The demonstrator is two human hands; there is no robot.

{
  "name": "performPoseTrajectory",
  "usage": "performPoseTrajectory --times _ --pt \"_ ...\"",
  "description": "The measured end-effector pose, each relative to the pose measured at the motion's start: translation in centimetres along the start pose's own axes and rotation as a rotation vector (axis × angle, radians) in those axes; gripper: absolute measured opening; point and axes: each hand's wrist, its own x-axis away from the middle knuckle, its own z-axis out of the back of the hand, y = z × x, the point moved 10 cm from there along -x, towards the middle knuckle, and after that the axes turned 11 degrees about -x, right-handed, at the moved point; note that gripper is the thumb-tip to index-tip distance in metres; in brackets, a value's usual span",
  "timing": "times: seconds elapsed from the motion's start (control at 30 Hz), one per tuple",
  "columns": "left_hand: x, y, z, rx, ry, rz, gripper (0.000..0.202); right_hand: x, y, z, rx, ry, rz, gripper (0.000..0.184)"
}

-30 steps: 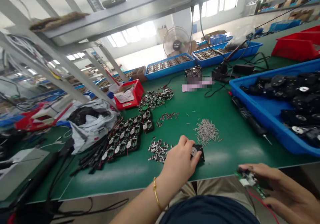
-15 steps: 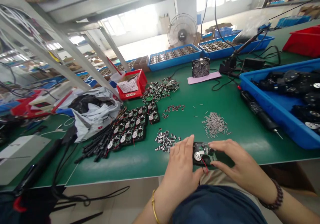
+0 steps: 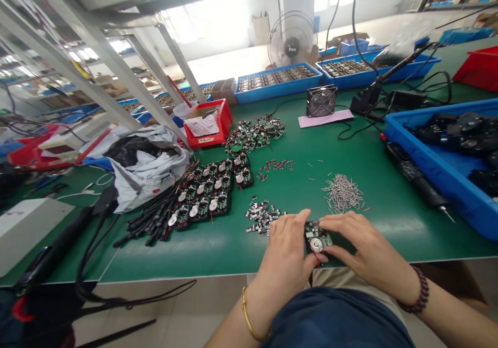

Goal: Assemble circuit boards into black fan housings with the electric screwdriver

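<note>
Centrally, at the near edge of the green bench (image 3: 202, 262), both hands were engaged on one small unit, a black casing (image 3: 307, 241) with a circuit board (image 3: 325, 237) over it. The left hand (image 3: 286, 247) was closed about the casing's left side, index finger toward the far corner and thumb at the near one, an arrangement that presumably steadied it. The right hand (image 3: 365, 244) had its index finger and thumb clamped on the board's far and near edges, the other fingers curled behind; such an edge grip probably spared the parts on its face. Whether the board sat fully in the casing could not be told. A silver disc (image 3: 316, 245) faced upward between the hands, and a red wire (image 3: 317, 258) hung at the near side, seemingly clear of the joint.

Loose stock lay in separate heaps within reach, perhaps to prevent mixing: small metal-and-black parts (image 3: 262, 216) just beyond the left hand, pins (image 3: 342, 192) beyond the right, and spare boards (image 3: 254, 133) farther off. To the left, similar units (image 3: 202, 190) stood in close rows, discs upward, an order that likely saved space and eased counting. To the right, a powered screwdriver (image 3: 416, 177) rested beside the blue tray (image 3: 455, 187), its bit pointing nearward, apparently convenient to the right hand
</note>
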Motion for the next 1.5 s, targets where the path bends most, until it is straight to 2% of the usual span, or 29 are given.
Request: performPoseTrajectory --times 0.17,0.3,0.4,0.53,0.67,0.8,0.9,1.03,1.1,1.2,1.3,1.4,1.5 --pt "-0.1 0.7 0.0 -0.048 -0.056 -0.066 0.053 0.8 -0.2 -0.2 0.137 -0.037 0.046 0.028" --pt "-0.2 0.9 0.1 -0.083 -0.079 -0.082 0.051 2.3 0.5 0.2 0.176 -0.026 0.002 0.039" --pt "-0.3 1.2 0.2 -0.102 -0.111 -0.097 0.051 3.5 0.9 0.4 0.119 0.028 -0.032 0.034" --pt "-0.9 1.9 0.2 -0.167 -0.183 -0.124 0.05 4.2 1.0 0.0 0.087 0.012 -0.064 0.029" --pt "-1.1 2.8 0.2 -0.273 -0.209 -0.177 0.038 3.4 1.4 1.0 -0.016 0.038 -0.099 0.023" --pt "1.6 2.2 0.7 -0.24 -0.19 -0.147 0.041 0.3 0.9 1.8 -0.103 0.095 -0.043 0.018" --pt "5.2 0.3 2.4 -0.144 -0.126 -0.046 0.047 -3.4 -0.4 -0.7 -0.088 0.0 0.013 0.022" --pt "9.3 -4.1 6.0 -0.161 0.015 0.176 0.053 -8.6 -1.9 -7.3 0.032 -0.203 0.038 0.051" --pt "10.7 -6.0 7.5 -0.22 0.078 0.258 0.054 -10.6 -2.3 -10.5 0.106 -0.276 0.04 0.064" --pt "11.8 -8.0 9.1 -0.284 0.167 0.308 0.052 -12.7 -2.4 -13.7 0.151 -0.309 0.035 0.065" --pt "12.3 -9.1 9.8 -0.318 0.222 0.325 0.047 -13.7 -2.3 -15.0 0.139 -0.308 0.05 0.047" --pt "12.0 -9.8 9.7 -0.331 0.227 0.324 0.043 -13.9 -2.4 -15.0 0.096 -0.326 0.102 0.021" --pt "10.8 -10.3 9.2 -0.331 0.184 0.303 0.041 -13.2 -2.2 -14.1 0.055 -0.334 0.138 0.016"
